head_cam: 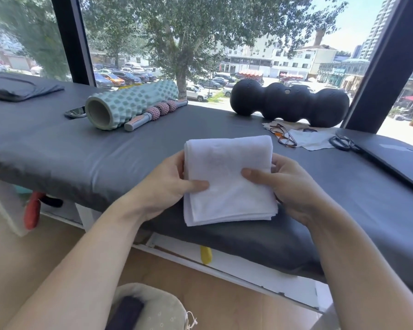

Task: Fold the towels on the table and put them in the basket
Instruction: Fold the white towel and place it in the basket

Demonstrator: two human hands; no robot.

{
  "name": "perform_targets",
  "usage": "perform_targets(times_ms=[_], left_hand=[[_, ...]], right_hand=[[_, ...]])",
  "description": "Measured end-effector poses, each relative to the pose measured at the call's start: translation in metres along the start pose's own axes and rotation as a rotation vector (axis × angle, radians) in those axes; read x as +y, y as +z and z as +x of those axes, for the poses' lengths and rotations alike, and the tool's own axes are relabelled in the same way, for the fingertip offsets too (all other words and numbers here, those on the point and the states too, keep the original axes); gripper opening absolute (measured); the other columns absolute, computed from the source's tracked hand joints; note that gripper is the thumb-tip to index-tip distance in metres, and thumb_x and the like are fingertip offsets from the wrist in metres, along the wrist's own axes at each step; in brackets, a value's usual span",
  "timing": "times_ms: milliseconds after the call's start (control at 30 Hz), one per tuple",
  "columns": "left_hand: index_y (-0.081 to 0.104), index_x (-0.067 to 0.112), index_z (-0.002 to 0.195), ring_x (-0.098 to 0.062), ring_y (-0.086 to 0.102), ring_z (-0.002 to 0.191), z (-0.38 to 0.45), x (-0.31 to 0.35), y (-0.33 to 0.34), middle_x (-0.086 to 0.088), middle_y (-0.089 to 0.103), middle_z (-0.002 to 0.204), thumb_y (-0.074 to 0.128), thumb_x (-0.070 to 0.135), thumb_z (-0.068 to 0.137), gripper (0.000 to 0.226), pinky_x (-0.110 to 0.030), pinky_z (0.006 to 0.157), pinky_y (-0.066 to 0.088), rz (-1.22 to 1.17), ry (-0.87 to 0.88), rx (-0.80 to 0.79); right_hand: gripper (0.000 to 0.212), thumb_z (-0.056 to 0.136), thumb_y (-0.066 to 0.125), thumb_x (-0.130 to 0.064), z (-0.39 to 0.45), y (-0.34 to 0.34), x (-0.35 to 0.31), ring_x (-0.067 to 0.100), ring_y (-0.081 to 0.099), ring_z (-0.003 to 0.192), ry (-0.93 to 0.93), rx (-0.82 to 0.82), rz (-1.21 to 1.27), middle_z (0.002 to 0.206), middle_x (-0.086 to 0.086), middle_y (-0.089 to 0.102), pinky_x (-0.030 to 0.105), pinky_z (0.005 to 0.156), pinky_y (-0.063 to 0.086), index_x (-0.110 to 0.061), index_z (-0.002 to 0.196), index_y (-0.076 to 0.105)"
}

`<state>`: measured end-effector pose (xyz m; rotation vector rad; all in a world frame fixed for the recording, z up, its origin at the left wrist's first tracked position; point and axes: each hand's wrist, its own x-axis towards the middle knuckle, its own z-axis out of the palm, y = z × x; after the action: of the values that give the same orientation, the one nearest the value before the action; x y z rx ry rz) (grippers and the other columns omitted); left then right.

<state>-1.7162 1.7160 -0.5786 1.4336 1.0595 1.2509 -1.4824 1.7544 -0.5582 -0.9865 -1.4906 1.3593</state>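
I hold a folded white towel (pixel 227 179) at the centre of the frame, my left hand (pixel 167 186) closed on its left edge with the thumb pressed on top and the fingers tucked underneath, my right hand (pixel 289 186) closed the same way on its right edge. The towel is folded into several layers, its stacked edges showing along the lower side, and it sits over the near rim of the dark grey padded surface (pixel 81 148); whether it rests on it or is lifted just clear I cannot tell. In the upper left of the frame lie a pale green ridged foam roller (pixel 131 103), a pink-and-grey massage stick (pixel 153 114) touching it, and a phone (pixel 75 112). To the upper right sits a black lobed roller (pixel 289 101), with glasses (pixel 283 135) on a white cloth (pixel 312 139) below it. A padded fabric basket (pixel 153 308) shows at the bottom edge.
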Motion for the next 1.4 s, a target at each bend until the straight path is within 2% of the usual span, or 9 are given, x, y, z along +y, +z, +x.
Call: perform_targets(times_ms=[200,333,533,700,800,867,1033,1233,1400], left_hand=[[0.073,0.006,0.102,-0.017,0.07,0.093,0.008,-0.014,0.001,-0.007,0.076,0.102,0.07,-0.017,0.081,0.03,-0.038,0.085,0.058,0.078,0.158,0.182],[0.079,0.01,0.088,-0.012,0.072,0.095,0.007,-0.016,-0.002,0.003,0.077,0.103,0.061,-0.021,0.085,0.036,-0.022,0.076,0.056,0.114,0.183,0.164],[0.083,0.016,0.089,-0.009,0.063,0.118,-0.006,-0.009,-0.01,0.01,0.072,0.121,0.038,-0.03,0.083,0.065,-0.029,0.103,0.049,0.293,0.154,-0.056],[0.084,0.014,0.09,-0.011,0.06,0.123,-0.018,0.004,-0.009,0.011,0.068,0.128,0.044,0.012,0.095,0.04,-0.034,0.108,0.04,0.213,0.037,-0.157],[0.076,0.021,0.09,-0.004,0.066,0.109,-0.02,0.005,0.0,0.018,0.071,0.118,0.08,0.029,0.083,0.011,-0.029,0.093,0.049,0.398,0.084,-0.041],[0.064,0.03,0.103,-0.004,0.067,0.1,-0.018,0.003,0.003,0.018,0.07,0.115,0.09,0.03,0.07,0.042,-0.023,0.083,0.054,0.475,0.061,-0.033],[0.055,0.049,0.127,-0.003,0.066,0.099,-0.022,0.003,0.0,0.015,0.067,0.111,0.093,0.032,0.065,0.075,-0.018,0.083,0.054,0.532,0.079,-0.078],[0.06,0.043,0.127,0.009,0.059,0.106,-0.015,0.007,0.007,0.026,0.064,0.119,0.091,0.021,0.068,0.07,-0.003,0.081,0.044,0.586,0.309,0.169],[0.055,0.049,0.125,0.01,0.057,0.104,-0.011,-0.009,0.007,0.029,0.062,0.117,0.089,0.04,0.069,0.067,-0.006,0.078,0.044,0.663,0.171,0.069]], right_hand=[[0.034,0.088,0.06,0.015,0.003,-0.007,0.006,0.027,0.072,0.094,-0.041,-0.06,-0.051,0.105,0.016,0.076,0.038,0.084,0.057,-0.011,0.105,0.075],[0.032,0.086,0.053,0.022,0.001,-0.014,0.008,0.028,0.072,0.102,-0.071,-0.124,-0.168,0.113,0.012,0.075,0.037,0.085,0.057,0.003,0.1,0.075],[0.064,0.079,0.033,0.033,-0.01,-0.021,0.004,0.023,0.073,0.102,-0.045,-0.197,-0.277,0.112,0.0,0.076,0.026,0.074,0.058,-0.013,0.054,0.07],[0.04,0.086,0.038,0.008,-0.022,-0.024,-0.008,0.017,0.069,0.107,-0.009,-0.199,-0.386,0.111,-0.007,0.076,0.025,0.094,0.051,-0.002,0.066,0.07],[0.035,0.078,0.071,-0.044,-0.018,-0.02,-0.003,0.015,0.065,0.09,-0.076,-0.129,-0.648,0.103,0.009,0.074,0.038,0.087,0.049,-0.017,0.061,0.057],[0.052,0.052,0.087,-0.059,-0.016,-0.018,-0.001,0.029,0.063,0.085,-0.105,-0.083,-0.738,0.103,0.013,0.071,0.047,0.08,0.054,-0.027,0.072,0.051],[0.065,0.056,0.094,-0.047,-0.025,-0.014,-0.008,0.004,0.065,0.096,-0.121,-0.248,-0.831,0.107,-0.017,0.067,0.035,0.085,0.057,-0.042,0.113,0.063],[0.071,0.061,0.094,-0.031,-0.015,-0.001,-0.002,-0.021,0.049,0.099,-0.453,0.039,-0.879,0.111,-0.029,0.059,-0.001,0.076,0.035,-0.042,0.123,0.06],[0.07,0.059,0.093,-0.045,-0.004,-0.008,0.012,-0.009,0.056,0.1,-0.325,-0.027,-0.93,0.108,-0.025,0.064,0.009,0.074,0.041,-0.046,0.119,0.059]])
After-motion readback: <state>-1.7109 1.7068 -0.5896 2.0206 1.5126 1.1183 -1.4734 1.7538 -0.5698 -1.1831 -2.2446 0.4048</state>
